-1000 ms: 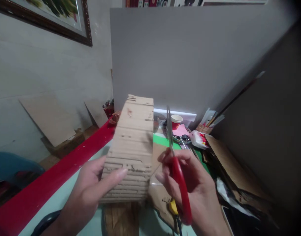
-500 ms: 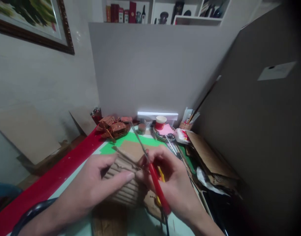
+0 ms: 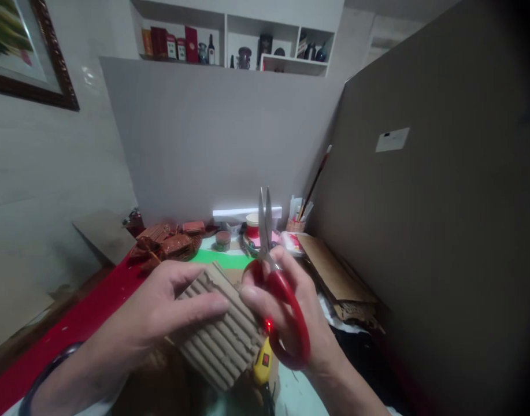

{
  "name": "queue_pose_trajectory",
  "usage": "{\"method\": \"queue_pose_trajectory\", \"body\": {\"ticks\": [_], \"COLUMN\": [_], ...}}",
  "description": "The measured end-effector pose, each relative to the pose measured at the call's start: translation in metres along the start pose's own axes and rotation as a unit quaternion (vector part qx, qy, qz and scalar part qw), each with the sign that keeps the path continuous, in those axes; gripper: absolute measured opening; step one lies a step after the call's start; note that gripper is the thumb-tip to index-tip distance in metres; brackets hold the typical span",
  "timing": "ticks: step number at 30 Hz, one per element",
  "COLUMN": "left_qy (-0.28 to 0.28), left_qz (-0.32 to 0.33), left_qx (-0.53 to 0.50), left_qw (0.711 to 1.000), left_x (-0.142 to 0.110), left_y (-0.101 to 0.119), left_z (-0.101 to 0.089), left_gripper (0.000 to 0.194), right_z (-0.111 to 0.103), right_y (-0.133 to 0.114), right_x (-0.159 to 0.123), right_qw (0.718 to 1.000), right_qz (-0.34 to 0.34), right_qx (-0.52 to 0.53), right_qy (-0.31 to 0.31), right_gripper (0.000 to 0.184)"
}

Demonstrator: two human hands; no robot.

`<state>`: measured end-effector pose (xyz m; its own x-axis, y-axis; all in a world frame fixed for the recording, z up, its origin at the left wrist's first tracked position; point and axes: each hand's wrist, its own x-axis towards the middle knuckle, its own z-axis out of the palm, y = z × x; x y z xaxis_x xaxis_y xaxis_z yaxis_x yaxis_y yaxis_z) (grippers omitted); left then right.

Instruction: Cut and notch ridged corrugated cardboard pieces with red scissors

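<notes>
My left hand [image 3: 160,312] grips a piece of corrugated cardboard [image 3: 219,341] with its ridges facing up, thumb on top and fingers hidden beneath. Red-handled scissors [image 3: 297,323] are in my right hand [image 3: 308,306], blades parted slightly and pointing up and away. The right thumb and fingertips are close to the cardboard's right edge; whether they touch it I cannot tell. Below the scissors lies a yellow tool [image 3: 263,363] with a dark cord and a small red light glowing above it.
Brown cardboard models [image 3: 173,245] stand at the back left on a red strip [image 3: 91,300]. Behind my hands are a green sheet [image 3: 223,259], a small jar [image 3: 222,240] and a red and white cup [image 3: 252,224]. Stacked cardboard [image 3: 334,268] lies right, beside a dark panel [image 3: 421,231].
The scissors have turned from lying slanted with blades together to upright with blades slightly parted. The cardboard has tilted, showing more of its ridged face. My view has swung right.
</notes>
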<state>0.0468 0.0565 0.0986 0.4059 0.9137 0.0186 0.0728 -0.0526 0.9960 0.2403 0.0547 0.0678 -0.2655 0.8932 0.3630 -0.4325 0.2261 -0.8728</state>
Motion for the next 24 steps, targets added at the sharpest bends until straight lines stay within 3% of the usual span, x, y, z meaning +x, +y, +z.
{"method": "queue_pose_trajectory", "body": {"ticks": [3,7,10,13,17,21,24], "left_qy": [0.008,-0.021,-0.047,-0.051,-0.029,-0.027,-0.010], "left_qz": [-0.019,-0.012,0.004,0.013,0.012,0.006,0.048], "left_qx": [-0.032,-0.060,-0.088,-0.109,-0.091,-0.064,0.015], "left_qw": [0.999,0.998,0.995,0.993,0.995,0.998,0.999], "left_x": [0.000,0.001,0.002,0.000,-0.003,0.001,0.004], "left_y": [0.004,0.004,0.002,-0.001,-0.005,-0.007,-0.005], "left_z": [0.005,0.005,0.000,-0.005,-0.006,-0.006,-0.005], "left_gripper": [0.029,0.018,0.011,0.021,0.022,0.021,0.010], "right_z": [-0.003,0.000,-0.003,-0.011,-0.015,-0.002,0.009], "right_y": [0.003,0.005,0.003,0.000,-0.004,-0.009,-0.009], "right_x": [0.001,0.000,0.002,0.005,0.007,0.005,0.004], "right_qw": [0.998,0.997,0.997,0.997,0.996,0.998,0.998], "right_qz": [0.020,0.036,0.044,0.021,-0.009,0.033,0.042], "right_qx": [0.047,0.059,0.057,0.021,-0.029,-0.006,-0.015], "right_qy": [-0.022,-0.017,0.012,0.071,0.080,0.044,0.049], "right_gripper": [0.031,0.034,0.033,0.029,0.027,0.039,0.046]}}
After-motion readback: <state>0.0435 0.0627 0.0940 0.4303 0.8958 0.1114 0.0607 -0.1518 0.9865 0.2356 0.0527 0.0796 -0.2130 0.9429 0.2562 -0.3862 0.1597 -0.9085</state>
